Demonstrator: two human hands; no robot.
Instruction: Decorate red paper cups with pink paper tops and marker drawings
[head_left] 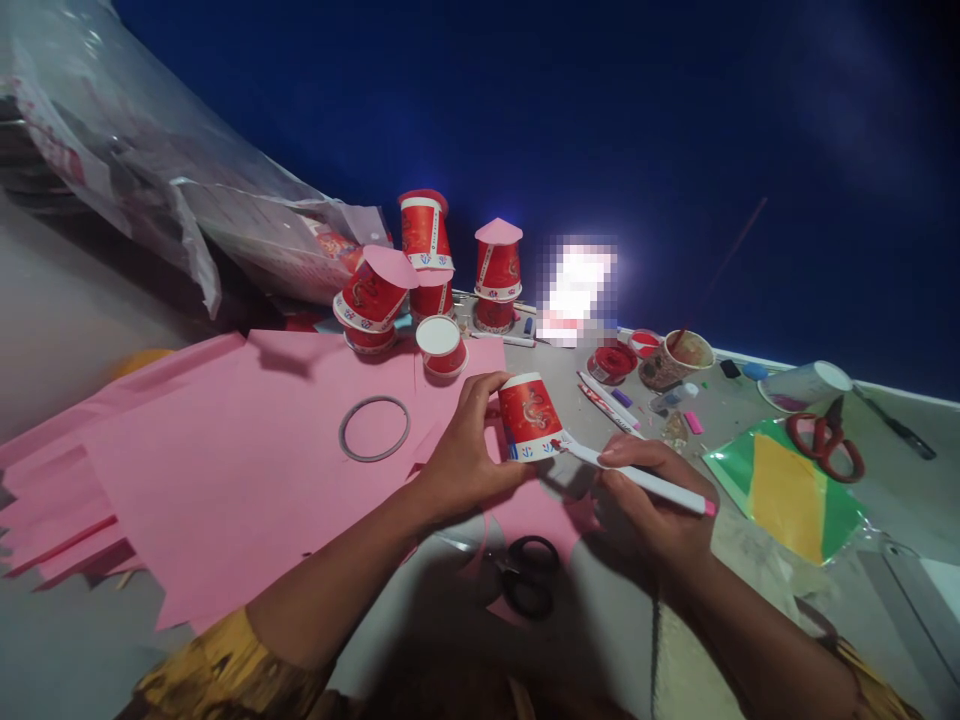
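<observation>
Head view: bare hands at work over a grey surface. Left hand: thumb and fingers hold a red printed paper cup, narrower end up and slightly tilted, beside the edge of the pink paper sheets. Right hand: fingers are closed around a white marker with a pink end; its tip meets the cup's printed border, at lower right. Near the surface's far edge stand stacked red cups, several topped with pink paper. A grey ring lies on the sheets. Black-handled scissors lie nearer the wearer; red-handled scissors rest toward the right edge.
</observation>
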